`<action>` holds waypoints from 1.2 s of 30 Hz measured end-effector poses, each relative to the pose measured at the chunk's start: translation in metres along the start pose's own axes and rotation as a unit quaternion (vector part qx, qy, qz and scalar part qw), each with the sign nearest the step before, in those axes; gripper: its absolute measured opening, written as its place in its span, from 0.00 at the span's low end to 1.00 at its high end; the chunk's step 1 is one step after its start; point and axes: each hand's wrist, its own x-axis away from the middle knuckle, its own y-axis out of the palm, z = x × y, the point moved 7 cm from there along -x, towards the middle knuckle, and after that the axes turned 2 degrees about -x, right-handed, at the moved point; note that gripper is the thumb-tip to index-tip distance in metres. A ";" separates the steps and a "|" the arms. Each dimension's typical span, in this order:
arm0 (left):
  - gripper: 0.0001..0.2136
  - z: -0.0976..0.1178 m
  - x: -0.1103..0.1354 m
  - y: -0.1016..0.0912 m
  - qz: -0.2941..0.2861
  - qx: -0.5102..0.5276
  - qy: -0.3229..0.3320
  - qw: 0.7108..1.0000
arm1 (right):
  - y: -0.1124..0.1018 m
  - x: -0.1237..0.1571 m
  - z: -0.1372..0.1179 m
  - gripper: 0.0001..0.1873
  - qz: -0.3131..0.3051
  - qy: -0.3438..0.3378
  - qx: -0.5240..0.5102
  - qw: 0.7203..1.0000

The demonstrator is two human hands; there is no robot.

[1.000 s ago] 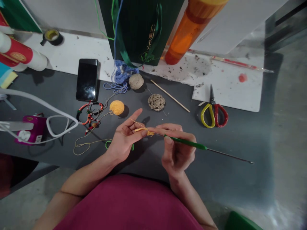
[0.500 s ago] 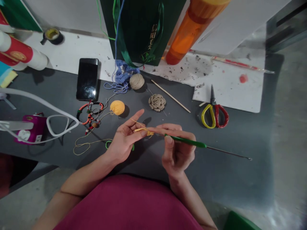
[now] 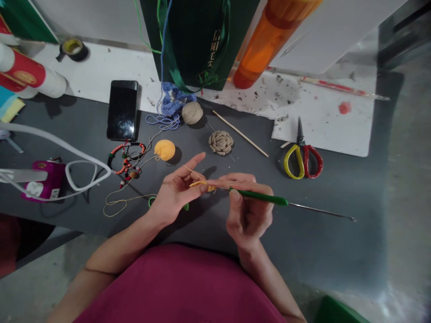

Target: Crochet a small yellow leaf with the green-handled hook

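My left hand pinches a small yellow crocheted piece between thumb and fingers, with a thin yellow yarn strand running out past it. My right hand grips a green-handled crochet hook, its long metal shaft pointing right over the dark tabletop. The fingertips of my right hand touch the yellow piece. A yellow yarn ball sits just beyond my left hand. Beyond it lie a beige yarn ball and a coiled jute rosette.
On the dark table lie a phone, beaded bracelets, blue yarn, a wooden stick and yellow-and-red scissors. A white cable crosses the left side. A green bag and an orange bottle stand behind.
The hook's metal shaft has tilted slightly upward in the picture. The view has drifted a little, shifting the table items slightly right. Both hands keep their hold.
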 end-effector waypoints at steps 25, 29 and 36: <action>0.27 0.003 -0.003 -0.006 -0.005 -0.038 0.006 0.999 | -0.003 -0.003 0.007 0.06 0.019 0.075 -0.025 0.997; 0.26 0.003 -0.002 -0.005 0.011 -0.028 0.002 1.000 | -0.002 -0.004 0.008 0.06 0.021 0.080 -0.041 0.996; 0.27 0.004 0.000 -0.006 0.028 -0.022 -0.002 0.999 | -0.001 -0.004 0.007 0.06 0.016 0.064 -0.039 0.997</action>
